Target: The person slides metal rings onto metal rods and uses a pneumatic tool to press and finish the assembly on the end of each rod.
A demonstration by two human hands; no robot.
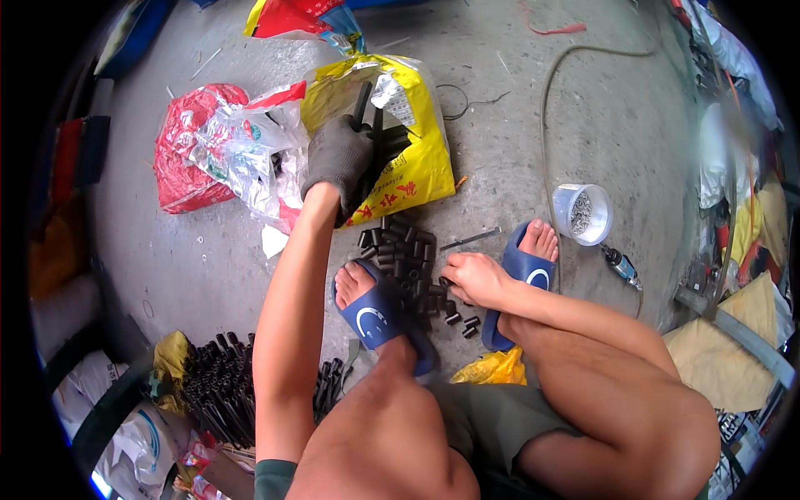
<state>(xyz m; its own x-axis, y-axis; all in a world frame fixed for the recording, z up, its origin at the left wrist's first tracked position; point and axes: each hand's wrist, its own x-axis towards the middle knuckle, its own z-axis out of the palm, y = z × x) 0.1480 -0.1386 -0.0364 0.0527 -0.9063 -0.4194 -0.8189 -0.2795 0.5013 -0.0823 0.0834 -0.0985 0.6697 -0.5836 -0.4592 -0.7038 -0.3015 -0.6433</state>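
My left hand [340, 160], in a dark grey knit glove, reaches into an open yellow plastic bag [429, 158]. Its fingers are closed around a long black tube [362, 105] that sticks up past them; more black tubes [392, 143] lie in the bag. Bare, my right hand [477, 279] is low between my feet, fingertips pinched on a short black tube [444, 282] that they partly hide. Beside it, a pile of short black tubes [404, 258] covers the floor between the bag and my blue slippers [373, 321].
A clear tub [563, 215] of small metal parts stands by my right foot, near a blue-and-black air tool [621, 267]. A thin metal bar [471, 240] and a hose [546, 125] lie on the floor. Left are a red bag [179, 158] and bundled long black tubes [218, 387].
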